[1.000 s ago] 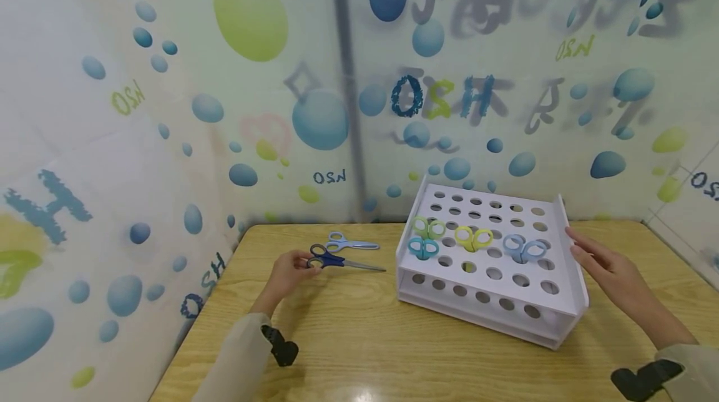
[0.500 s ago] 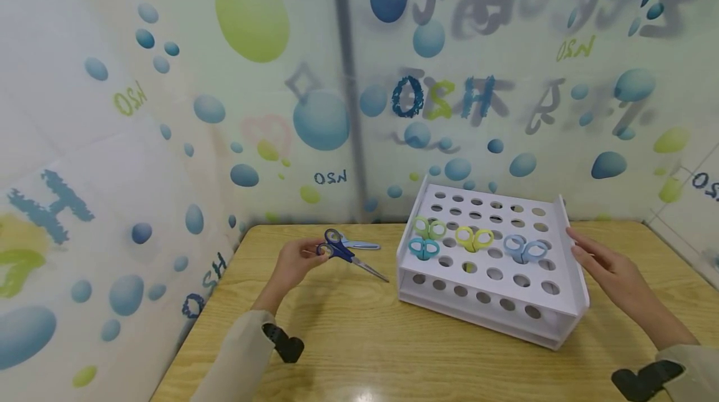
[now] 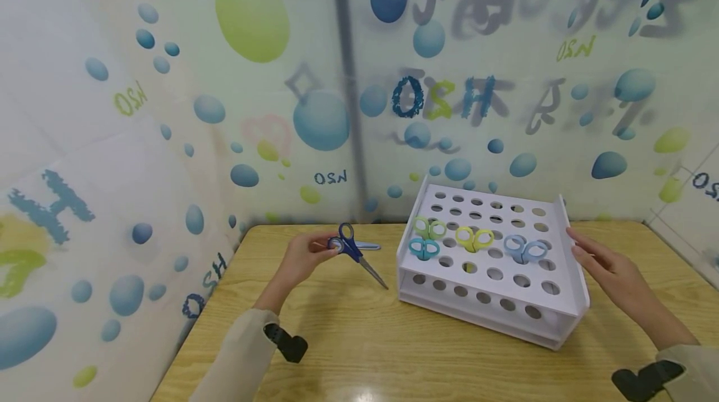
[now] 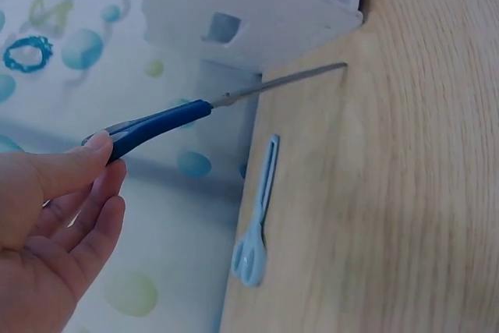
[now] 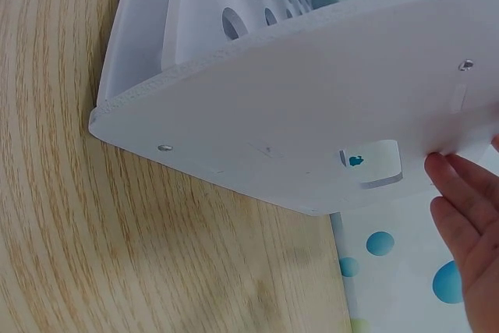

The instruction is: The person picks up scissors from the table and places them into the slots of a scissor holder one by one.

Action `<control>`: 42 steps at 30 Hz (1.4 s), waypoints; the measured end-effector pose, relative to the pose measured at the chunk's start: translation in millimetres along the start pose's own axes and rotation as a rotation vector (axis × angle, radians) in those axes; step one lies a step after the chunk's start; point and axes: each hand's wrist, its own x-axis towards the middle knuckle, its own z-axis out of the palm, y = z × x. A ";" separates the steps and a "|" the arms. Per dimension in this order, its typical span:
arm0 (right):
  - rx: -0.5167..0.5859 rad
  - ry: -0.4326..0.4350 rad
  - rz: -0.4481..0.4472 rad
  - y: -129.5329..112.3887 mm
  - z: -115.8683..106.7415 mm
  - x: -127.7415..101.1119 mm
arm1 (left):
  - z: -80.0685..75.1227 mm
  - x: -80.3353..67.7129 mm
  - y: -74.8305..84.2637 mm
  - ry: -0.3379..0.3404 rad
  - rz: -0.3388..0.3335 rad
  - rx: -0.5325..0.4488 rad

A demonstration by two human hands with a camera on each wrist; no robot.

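Note:
My left hand (image 3: 306,258) pinches the handles of dark blue scissors (image 3: 354,252), lifted off the table with the blades slanting down toward the white perforated rack (image 3: 553,311). In the left wrist view the dark blue scissors (image 4: 171,122) stick out from my fingertips (image 4: 97,150), the blade tip near the rack's side (image 4: 234,5). Light blue scissors (image 3: 365,245) lie flat on the table behind them, also the light blue scissors (image 4: 256,216) below my hand. My right hand (image 3: 603,264) rests with straight fingers against the rack's right side panel (image 5: 312,130). Several pairs of scissors stand in the rack's holes.
The wooden table (image 3: 359,339) is boxed in by bubble-patterned walls at the left and back. The rack stands at the centre right, tilted toward me. Green (image 3: 428,227), teal (image 3: 423,248), yellow (image 3: 474,237) and pale blue (image 3: 524,247) handles poke out of it.
My left hand has lifted the dark blue scissors off the table and swung them from lying flat to pointing down toward the rack. The right hand has stayed at the rack's side.

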 end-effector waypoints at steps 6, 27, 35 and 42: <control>-0.002 0.012 -0.012 2.1 1.3 -0.6 | 1.8 -1.9 17.8 -0.058 0.047 -0.036; -0.004 0.023 -0.004 1.7 1.0 -0.8 | -7.7 -4.9 69.7 -0.320 0.249 -0.008; 0.000 0.023 -0.005 2.3 1.2 -0.8 | -6.9 -2.3 88.3 -0.371 0.320 0.012; 0.006 0.008 0.001 1.3 1.9 0.6 | -2.7 2.7 106.0 -0.401 0.304 -0.040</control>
